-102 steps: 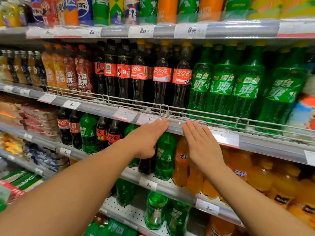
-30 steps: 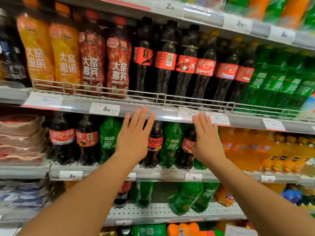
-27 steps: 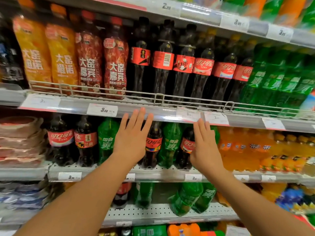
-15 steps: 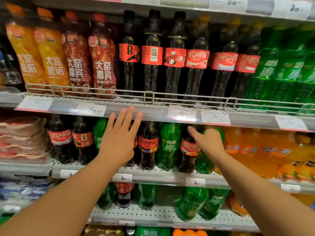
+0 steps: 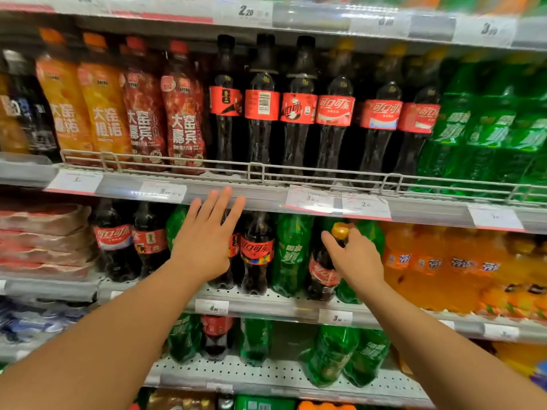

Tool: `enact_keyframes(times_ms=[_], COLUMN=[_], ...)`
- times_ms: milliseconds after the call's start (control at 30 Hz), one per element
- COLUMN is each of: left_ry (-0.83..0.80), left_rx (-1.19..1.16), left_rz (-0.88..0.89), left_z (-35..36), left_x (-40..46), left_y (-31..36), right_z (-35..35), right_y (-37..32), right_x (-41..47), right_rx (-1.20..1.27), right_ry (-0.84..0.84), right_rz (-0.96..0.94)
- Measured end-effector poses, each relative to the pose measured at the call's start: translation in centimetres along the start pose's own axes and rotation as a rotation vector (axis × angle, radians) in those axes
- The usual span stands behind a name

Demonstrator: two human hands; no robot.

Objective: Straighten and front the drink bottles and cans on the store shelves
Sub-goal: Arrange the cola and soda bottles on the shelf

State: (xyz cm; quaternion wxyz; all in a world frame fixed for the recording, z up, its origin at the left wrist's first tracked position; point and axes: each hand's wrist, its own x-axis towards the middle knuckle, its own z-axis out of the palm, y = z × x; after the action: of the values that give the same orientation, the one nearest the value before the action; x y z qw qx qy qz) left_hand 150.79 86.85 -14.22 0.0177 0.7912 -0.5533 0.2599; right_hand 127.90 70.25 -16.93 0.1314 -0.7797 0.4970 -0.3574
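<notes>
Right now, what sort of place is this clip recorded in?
Most likely a shop's soft-drink aisle: tiered metal shelves with price tags clipped along their edges, and rows of cola bottles and green soda bottles behind a wire rail.
</notes>
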Motion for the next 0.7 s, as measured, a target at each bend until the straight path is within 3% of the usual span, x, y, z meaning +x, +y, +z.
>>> enact_keyframes(times_ms=[100,233,433,500,567,633,700], left_ry=[-0.016,-0.049,-0.229,-0.230,-0.312,-0.403,-0.304], left_rx=[-0.032,-0.129,-0.392,-0.567,-0.914,-1.322,-1.518], left_rz=[0.024,0.064,0.223,0.327,0.396,0.353,0.228], left_z=[-0.2,-0.6,-2.7,-3.5,-4.2,-4.5,-4.4], left_x=[0.0,0.1,0.3,-0.1,-1.2,-2.9,-4.1], left_y=[-0.5,-1.1,-2.8,-3.6,-3.9,-4.1,-4.9], right_z=[-0.6,-1.5,-5.0,-5.6,-5.5,-5.0,-4.0], right_y=[-0.1,-1.0,-8.6,-12.1,-15.5,-18.5,-21.2], right_x=[-1.1,-3.5,-5.2,-5.7,-6.5,-7.6,-8.7], right_rx=[0.108,0.037,0.033,0.063,0.155,0.335,0.453], right_ry=[0.004,0.000,0.143,0.107,0.090,0.079,0.054], right_rz=[-0.045,-0.117,-0.202,-0.191,-0.154,-0.119,-0.097])
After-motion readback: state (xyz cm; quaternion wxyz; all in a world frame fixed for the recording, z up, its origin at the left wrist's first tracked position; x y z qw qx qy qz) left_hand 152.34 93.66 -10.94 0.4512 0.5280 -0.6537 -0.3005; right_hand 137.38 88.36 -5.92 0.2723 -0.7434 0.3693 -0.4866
